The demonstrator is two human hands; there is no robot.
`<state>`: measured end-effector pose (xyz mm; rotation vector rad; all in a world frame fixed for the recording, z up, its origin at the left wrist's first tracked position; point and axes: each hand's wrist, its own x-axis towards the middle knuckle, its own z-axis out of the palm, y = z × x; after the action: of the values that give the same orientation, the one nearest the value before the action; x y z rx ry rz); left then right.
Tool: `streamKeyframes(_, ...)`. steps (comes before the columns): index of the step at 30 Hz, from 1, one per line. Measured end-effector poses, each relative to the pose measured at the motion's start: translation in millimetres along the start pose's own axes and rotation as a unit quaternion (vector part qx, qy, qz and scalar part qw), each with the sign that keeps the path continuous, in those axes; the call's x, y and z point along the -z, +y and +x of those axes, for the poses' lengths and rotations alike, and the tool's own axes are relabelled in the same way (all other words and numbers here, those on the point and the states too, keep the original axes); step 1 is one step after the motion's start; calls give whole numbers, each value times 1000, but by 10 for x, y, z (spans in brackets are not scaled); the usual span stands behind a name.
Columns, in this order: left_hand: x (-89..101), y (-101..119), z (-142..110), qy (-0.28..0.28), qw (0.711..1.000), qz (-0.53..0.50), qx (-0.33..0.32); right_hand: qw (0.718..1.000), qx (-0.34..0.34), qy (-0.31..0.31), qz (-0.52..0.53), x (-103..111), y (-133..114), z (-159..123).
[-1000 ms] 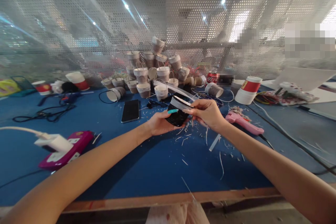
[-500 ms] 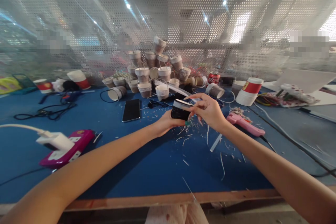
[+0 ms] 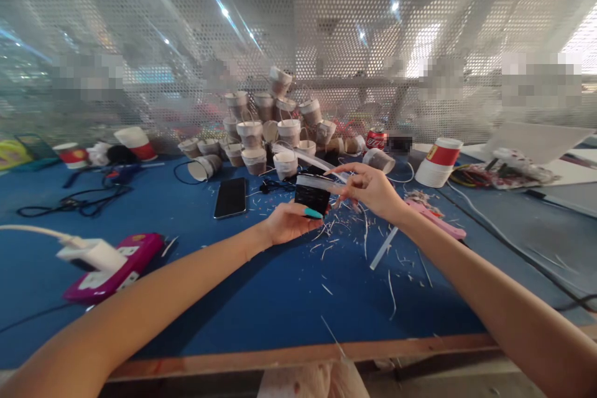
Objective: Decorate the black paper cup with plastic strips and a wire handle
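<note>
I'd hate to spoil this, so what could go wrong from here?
The right hand might pull the pale band crooked on the black cup in the left hand. The stacked pots, some tilted, could topple if bumped. The pink glue gun, partly behind the right arm, might get knocked.

red can (image 3: 376, 140), white lettering, not legible
</note>
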<state>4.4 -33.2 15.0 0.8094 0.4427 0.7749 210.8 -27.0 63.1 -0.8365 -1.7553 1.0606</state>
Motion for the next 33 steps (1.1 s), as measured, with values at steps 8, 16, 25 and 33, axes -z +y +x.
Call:
streamKeyframes(8, -18, -6, -37, -125, 991, 9, 43, 994, -84, -44, 44, -91, -50, -43)
streamKeyframes(16, -27, 39, 23, 54, 938, 292, -177, 998, -56, -9, -42, -67, -34, -69)
streamKeyframes(25, -173, -65, 29, 115, 956, 221, -154, 997, 0, 42, -69, -144, -40, -111)
streamKeyframes(33, -111, -39, 12, 83, 984, 109, -113, 996, 3, 70, -60, -126, -10, -73)
